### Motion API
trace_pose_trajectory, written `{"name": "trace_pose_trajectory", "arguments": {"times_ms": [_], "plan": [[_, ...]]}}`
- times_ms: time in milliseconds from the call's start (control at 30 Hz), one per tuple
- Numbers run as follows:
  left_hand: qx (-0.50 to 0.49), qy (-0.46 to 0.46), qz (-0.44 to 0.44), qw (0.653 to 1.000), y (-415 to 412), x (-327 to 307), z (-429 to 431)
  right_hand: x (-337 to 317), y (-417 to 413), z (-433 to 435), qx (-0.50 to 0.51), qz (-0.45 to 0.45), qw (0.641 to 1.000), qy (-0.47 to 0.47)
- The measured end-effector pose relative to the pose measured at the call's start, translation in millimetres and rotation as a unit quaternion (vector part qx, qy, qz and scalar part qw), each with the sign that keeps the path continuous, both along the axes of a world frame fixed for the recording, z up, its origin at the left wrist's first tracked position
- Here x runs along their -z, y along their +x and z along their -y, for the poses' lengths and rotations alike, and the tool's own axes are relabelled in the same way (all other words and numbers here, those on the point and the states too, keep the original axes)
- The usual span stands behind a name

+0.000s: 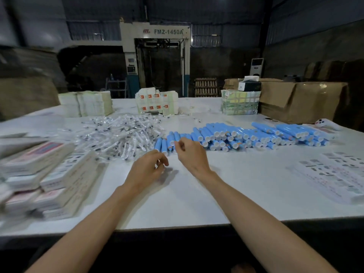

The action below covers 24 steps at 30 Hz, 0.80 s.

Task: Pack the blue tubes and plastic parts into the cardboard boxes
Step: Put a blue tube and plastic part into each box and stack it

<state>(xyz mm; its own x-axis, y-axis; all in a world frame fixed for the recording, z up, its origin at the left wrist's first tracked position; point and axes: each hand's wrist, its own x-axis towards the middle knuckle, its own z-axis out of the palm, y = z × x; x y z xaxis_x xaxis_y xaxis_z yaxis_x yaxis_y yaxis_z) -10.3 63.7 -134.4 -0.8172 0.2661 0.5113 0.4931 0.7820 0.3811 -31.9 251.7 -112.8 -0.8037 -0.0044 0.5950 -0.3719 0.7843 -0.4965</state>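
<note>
Partly, right hand (190,154) hides blue tubes (163,145).

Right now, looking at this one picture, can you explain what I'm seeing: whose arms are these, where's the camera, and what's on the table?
No robot here: these are a person's two bare arms, filmed by one wide-angle camera worn on the head, looking forward and down. On the white table lie a heap of blue tubes with white caps, a heap of clear plastic parts to its left, stacked flat boxes at far left, and printed sheets at right. The left hand hovers with loosely curled fingers; nothing shows in it. The right hand is at the nearest tubes; whether it pinches one, I cannot tell.
</note>
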Motion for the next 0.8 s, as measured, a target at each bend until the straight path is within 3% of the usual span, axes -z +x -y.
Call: {"name": "trace_pose_trajectory", "arguments": {"times_ms": [100,200,400,567,667,800], "plan": [[-0.055,0.028,0.015,0.998,5.8,-7.9,6.1,24.5,-8.2,20.7,-0.015,0.036,0.999,-0.02],[-0.13,-0.021,-0.016,0.991,16.3,-16.7,22.7,34.5,-14.7,16.2,-0.014,0.04,0.998,-0.046],[-0.332,-0.153,-0.112,0.924,30.5,-77.5,80.8,41.9,-20.0,9.5,-0.024,0.058,0.992,-0.114],[-0.476,-0.193,0.001,0.858,30.0,-114.3,147.3,44.0,-22.4,8.3,-0.032,0.063,0.991,-0.116],[-0.492,-0.22,0.073,0.839,28.1,-105.7,178.7,45.3,-22.6,7.4,-0.038,0.066,0.991,-0.114],[-0.49,-0.28,0.097,0.82,28.7,-89.7,192.7,44.6,-21.0,7.9,-0.048,0.073,0.99,-0.108]]}}
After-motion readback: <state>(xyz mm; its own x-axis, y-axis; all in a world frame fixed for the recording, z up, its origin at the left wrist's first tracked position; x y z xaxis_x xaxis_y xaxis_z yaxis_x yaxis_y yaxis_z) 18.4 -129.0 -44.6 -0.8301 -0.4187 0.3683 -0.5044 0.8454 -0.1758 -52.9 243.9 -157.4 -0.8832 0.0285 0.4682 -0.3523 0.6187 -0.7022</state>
